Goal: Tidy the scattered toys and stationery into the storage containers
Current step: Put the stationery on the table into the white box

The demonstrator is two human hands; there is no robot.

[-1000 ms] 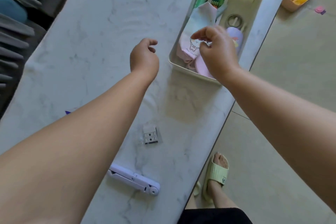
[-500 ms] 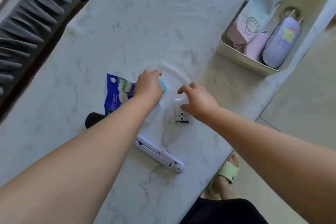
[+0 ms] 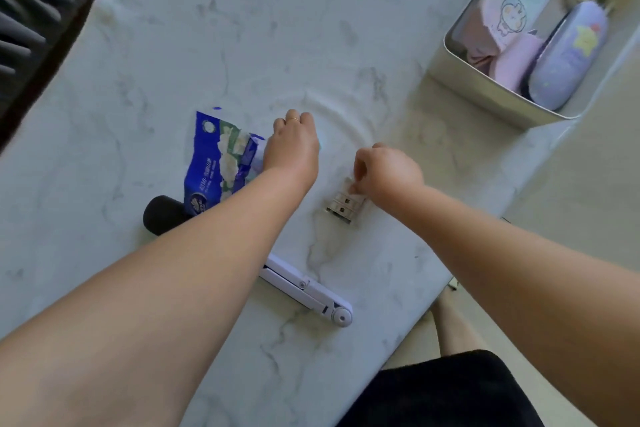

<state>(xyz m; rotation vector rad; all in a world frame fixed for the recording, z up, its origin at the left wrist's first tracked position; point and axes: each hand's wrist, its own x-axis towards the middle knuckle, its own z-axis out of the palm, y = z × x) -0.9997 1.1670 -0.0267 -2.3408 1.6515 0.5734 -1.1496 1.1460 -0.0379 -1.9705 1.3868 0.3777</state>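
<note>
My right hand [image 3: 388, 175] pinches the top of a small clear box of staples [image 3: 344, 206] lying on the marble table [image 3: 242, 28]. My left hand [image 3: 292, 146] is curled over a small light-blue item that is mostly hidden beneath it, beside a blue tissue packet [image 3: 218, 163]. A black cylinder [image 3: 161, 215] lies partly under the packet. A white folding stand [image 3: 311, 291] lies near the front edge, under my left forearm. The cream storage bin [image 3: 485, 94] at the right holds a purple pencil case [image 3: 568, 55], pink pouches and a cartoon-print cloth.
The table's right edge drops to a tiled floor [image 3: 571, 191]. My foot [image 3: 446, 319] and black shorts [image 3: 443, 392] show below the table edge. Grey slatted furniture [image 3: 31, 0] stands at the far left.
My right hand left the storage bin, came down to the staple box and closed its fingers on it. My left hand dropped onto the light-blue item beside the tissue packet.
</note>
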